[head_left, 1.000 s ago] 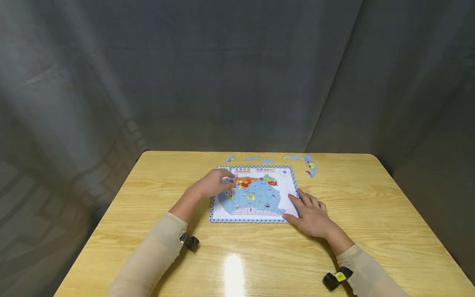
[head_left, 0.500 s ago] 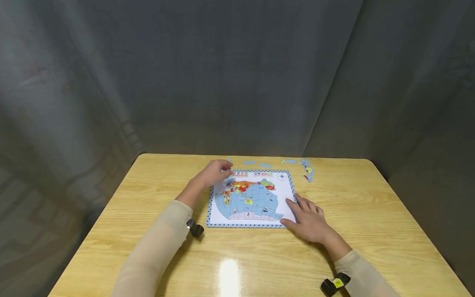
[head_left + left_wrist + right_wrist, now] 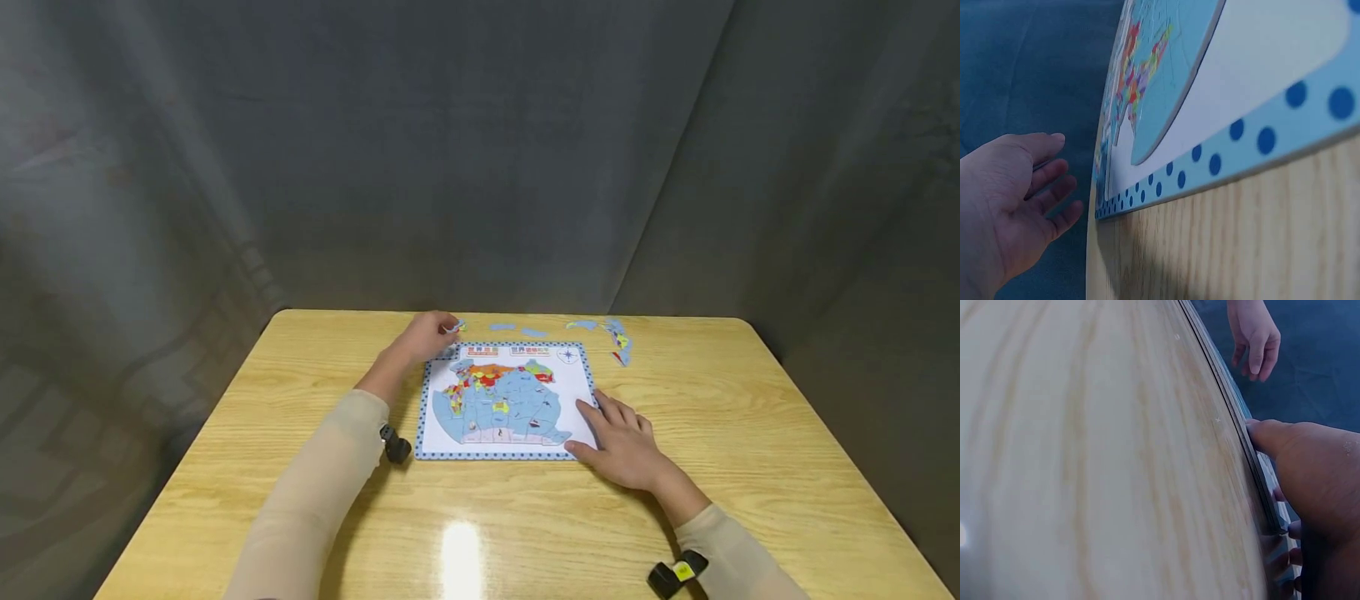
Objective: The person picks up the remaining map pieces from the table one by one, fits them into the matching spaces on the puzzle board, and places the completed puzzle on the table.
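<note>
A world-map jigsaw board (image 3: 573, 385), with a blue dotted border and a partly covered map, lies on the table. Just beyond its far left corner, my left hand (image 3: 424, 337) reaches to a small blue and yellow puzzle piece (image 3: 461, 326). Its fingertips are right at that piece in the head view. In the left wrist view the fingers are loosely bent, with the thumb (image 3: 1044, 145) extended and no piece showing between them. My right hand (image 3: 624, 447) rests with spread fingers on the near right corner of the board, thumb at the near edge.
Two blue pieces (image 3: 502, 327) lie behind the board. Farther right are several more puzzle pieces (image 3: 621, 337), some with yellow and red. The wooden table (image 3: 360, 517) ends at a grey curtain (image 3: 450, 167).
My left hand has moved from over the map's upper left to the loose piece beyond the far left corner. My right hand keeps its place on the board.
</note>
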The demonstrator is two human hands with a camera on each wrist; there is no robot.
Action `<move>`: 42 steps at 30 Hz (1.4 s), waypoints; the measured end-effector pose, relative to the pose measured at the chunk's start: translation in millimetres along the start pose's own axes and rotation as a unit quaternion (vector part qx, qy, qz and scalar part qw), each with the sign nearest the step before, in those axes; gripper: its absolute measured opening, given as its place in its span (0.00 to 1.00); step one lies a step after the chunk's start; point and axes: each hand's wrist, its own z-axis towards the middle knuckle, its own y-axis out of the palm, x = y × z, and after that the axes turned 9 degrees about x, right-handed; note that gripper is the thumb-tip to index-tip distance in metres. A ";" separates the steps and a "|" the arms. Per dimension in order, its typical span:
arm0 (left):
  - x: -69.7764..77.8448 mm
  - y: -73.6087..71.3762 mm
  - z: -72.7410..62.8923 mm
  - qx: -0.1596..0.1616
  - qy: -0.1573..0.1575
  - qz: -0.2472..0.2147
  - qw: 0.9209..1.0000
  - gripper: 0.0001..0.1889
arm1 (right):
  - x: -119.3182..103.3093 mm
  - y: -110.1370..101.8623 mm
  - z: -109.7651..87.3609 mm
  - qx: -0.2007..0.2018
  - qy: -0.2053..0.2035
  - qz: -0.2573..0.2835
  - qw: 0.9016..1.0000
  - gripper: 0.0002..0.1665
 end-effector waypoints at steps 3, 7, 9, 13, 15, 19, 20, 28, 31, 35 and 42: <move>2.4 0.0 2.4 -0.003 -0.009 -0.004 1.000 0.18 | 0.7 -0.8 -1.1 -0.001 0.000 0.003 1.000 0.47; 1.5 2.9 5.7 -0.009 -0.019 -0.001 1.000 0.18 | 1.1 -0.8 -2.7 -0.005 0.000 0.001 1.000 0.47; -0.4 5.0 7.1 -0.011 -0.022 0.002 1.000 0.18 | 0.7 -0.8 -3.4 -0.007 -0.001 0.000 1.000 0.47; -4.8 8.5 10.7 -0.009 -0.015 0.014 1.000 0.18 | -1.5 -1.7 -4.2 -0.008 -0.003 0.004 1.000 0.47; -6.5 9.4 12.6 -0.005 -0.010 0.021 1.000 0.18 | -2.7 -2.5 -4.4 -0.007 -0.004 0.006 1.000 0.46; -8.0 10.7 15.2 0.002 -0.009 0.030 0.999 0.19 | -4.3 -3.5 -5.0 -0.005 -0.007 0.006 1.000 0.46; -7.7 11.1 15.4 0.004 -0.013 0.031 0.999 0.19 | -4.6 -3.5 -5.2 -0.006 -0.008 0.005 1.000 0.46; -9.0 18.4 15.4 0.013 -0.030 0.080 0.996 0.22 | -6.9 -3.2 -9.3 -0.009 -0.008 0.004 1.000 0.46; -10.2 20.7 15.5 0.026 -0.031 0.107 0.993 0.23 | -7.9 -3.4 -10.5 -0.009 -0.009 0.005 1.000 0.46; -7.9 21.3 13.9 0.039 -0.039 0.112 0.992 0.26 | -8.8 -3.7 -11.3 -0.008 -0.010 0.003 1.000 0.46; -3.4 22.3 10.7 0.044 -0.054 0.110 0.991 0.27 | -10.5 -5.1 -12.6 -0.011 -0.008 0.000 1.000 0.47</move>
